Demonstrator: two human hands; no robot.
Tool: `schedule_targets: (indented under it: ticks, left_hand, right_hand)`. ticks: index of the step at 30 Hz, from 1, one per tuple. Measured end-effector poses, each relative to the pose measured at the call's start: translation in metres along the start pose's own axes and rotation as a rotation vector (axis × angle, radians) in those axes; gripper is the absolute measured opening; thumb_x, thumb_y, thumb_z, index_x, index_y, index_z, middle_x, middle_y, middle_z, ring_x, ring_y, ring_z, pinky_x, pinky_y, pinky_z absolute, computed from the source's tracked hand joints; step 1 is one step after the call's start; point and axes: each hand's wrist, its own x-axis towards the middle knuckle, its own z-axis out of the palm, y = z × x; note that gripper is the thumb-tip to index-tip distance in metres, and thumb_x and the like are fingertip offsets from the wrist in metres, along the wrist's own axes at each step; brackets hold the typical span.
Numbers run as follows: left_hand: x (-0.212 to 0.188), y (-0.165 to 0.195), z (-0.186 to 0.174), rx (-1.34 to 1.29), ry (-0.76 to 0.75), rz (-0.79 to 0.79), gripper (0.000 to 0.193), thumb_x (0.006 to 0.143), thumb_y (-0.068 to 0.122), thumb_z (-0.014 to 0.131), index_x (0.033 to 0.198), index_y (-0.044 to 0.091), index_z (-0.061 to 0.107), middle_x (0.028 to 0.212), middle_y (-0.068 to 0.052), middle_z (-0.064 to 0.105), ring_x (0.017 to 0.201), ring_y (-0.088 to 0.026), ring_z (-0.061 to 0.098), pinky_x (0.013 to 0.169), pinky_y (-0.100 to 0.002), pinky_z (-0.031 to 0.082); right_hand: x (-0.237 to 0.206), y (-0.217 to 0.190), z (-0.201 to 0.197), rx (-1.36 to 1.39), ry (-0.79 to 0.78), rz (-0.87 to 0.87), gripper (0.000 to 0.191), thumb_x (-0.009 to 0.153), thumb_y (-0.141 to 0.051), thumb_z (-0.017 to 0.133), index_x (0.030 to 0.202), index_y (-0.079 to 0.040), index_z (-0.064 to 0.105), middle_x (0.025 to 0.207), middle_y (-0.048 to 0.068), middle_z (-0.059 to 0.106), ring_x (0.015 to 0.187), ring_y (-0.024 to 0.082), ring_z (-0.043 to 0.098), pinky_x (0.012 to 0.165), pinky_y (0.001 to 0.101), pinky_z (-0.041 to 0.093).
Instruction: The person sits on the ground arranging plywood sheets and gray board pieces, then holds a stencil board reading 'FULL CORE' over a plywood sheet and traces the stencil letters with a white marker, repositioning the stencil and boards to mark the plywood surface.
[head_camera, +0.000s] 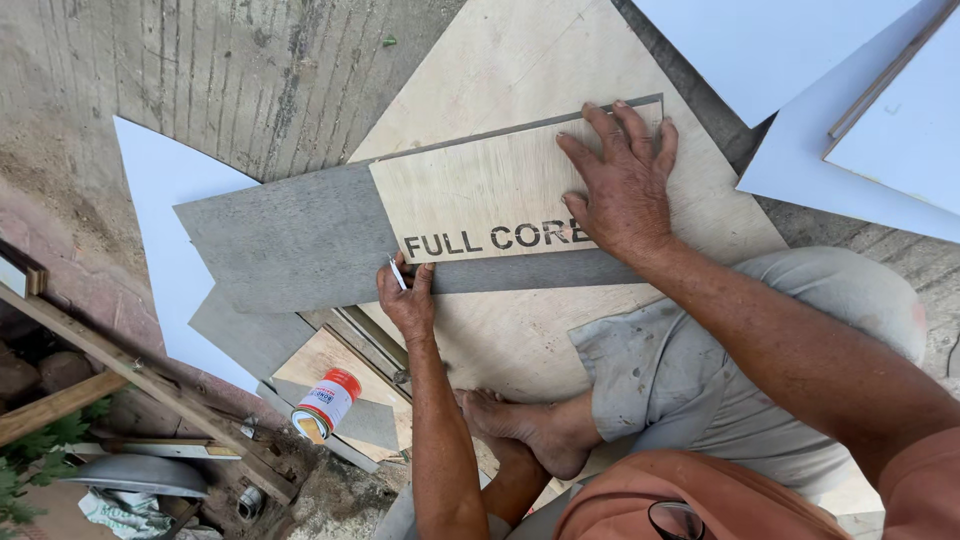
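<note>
While the rectangular plywood offcut lies lengthwise on the grey laminate strip, I note my right hand spread flat on its right end; my left hand pinches a white pencil at its lower-left corner.

The person wears an orange shirt, light grey dust-marked trousers, and no footwear. Both forearms are bare. The left hand and right hand carry no gloves.

A pale tan plywood piece with black stencilled lettering is lying on a grey laminate sheet. White sheets are showing nearby, and a red-capped white tin.
</note>
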Motion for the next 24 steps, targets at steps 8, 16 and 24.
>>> schedule_targets:
  ticks: [8, 16, 24]
  left_hand:
    - [-0.001, 0.003, 0.004, -0.027, 0.045, -0.059, 0.05, 0.085, 0.018, 0.089, 0.128, 0.002, 0.07, 0.098, -0.002, 0.059, 0.087, -0.013, 0.057, 0.079, -0.028, 0.053]
    - [-0.01, 0.018, 0.008, -0.092, 0.052, -0.116, 0.048, 0.087, 0.011, 0.086, 0.13, -0.001, 0.068, 0.104, -0.002, 0.06, 0.09, -0.012, 0.061, 0.079, -0.027, 0.055]
    - [-0.012, 0.018, 0.008, -0.032, 0.033, -0.128, 0.05, 0.09, 0.012, 0.087, 0.134, -0.001, 0.068, 0.101, -0.001, 0.055, 0.089, -0.01, 0.055, 0.08, -0.025, 0.052]
  right_hand:
    - [0.003, -0.001, 0.001, -0.019, -0.019, -0.014, 0.063, 0.079, -0.026, 0.088, 0.137, -0.015, 0.067, 0.159, 0.015, 0.039, 0.151, 0.033, 0.025, 0.122, 0.071, 0.004]
    - [0.004, 0.006, -0.006, -0.022, -0.021, -0.006, 0.055, 0.083, -0.028, 0.082, 0.135, -0.018, 0.066, 0.158, 0.012, 0.035, 0.147, 0.031, 0.025, 0.119, 0.0738, 0.007]
    - [0.003, 0.004, -0.015, -0.03, -0.085, 0.003, 0.059, 0.083, -0.03, 0.08, 0.137, -0.018, 0.062, 0.157, 0.011, 0.034, 0.147, 0.03, 0.025, 0.118, 0.0745, 0.008]
